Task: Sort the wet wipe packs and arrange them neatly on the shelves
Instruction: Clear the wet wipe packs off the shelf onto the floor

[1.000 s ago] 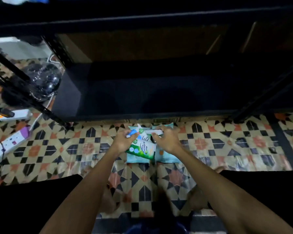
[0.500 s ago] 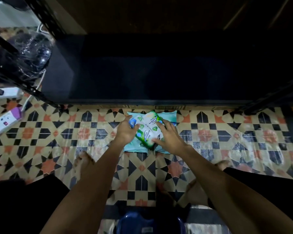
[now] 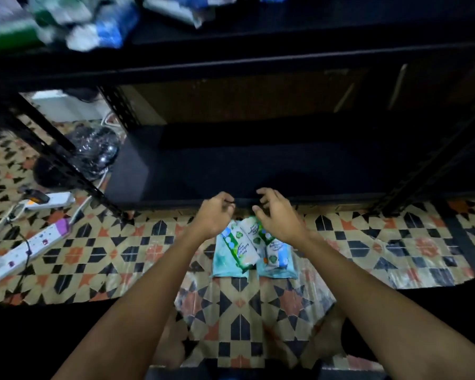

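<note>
Two green-and-white wet wipe packs point(image 3: 242, 248) lie on top of two pale blue packs point(image 3: 279, 266) on the patterned floor, just in front of the black bottom shelf point(image 3: 258, 165). My left hand point(image 3: 213, 216) hovers above the packs' far left end with fingers loosely curled, holding nothing. My right hand point(image 3: 277, 215) hovers over the packs' far right end, fingers spread and bent, also holding nothing. More packs point(image 3: 93, 26), blurred, lie heaped on the upper shelf at top left.
Black shelf uprights point(image 3: 66, 165) slant down at left and right. A black plastic bag point(image 3: 93, 149), white power strips point(image 3: 28, 242) and cables lie on the floor at left. My knees frame the bottom corners.
Both hands have let go of the green-and-white pack and lifted toward the shelf edge. The pack now lies on the pile. The view has tilted up, showing the upper shelf.
</note>
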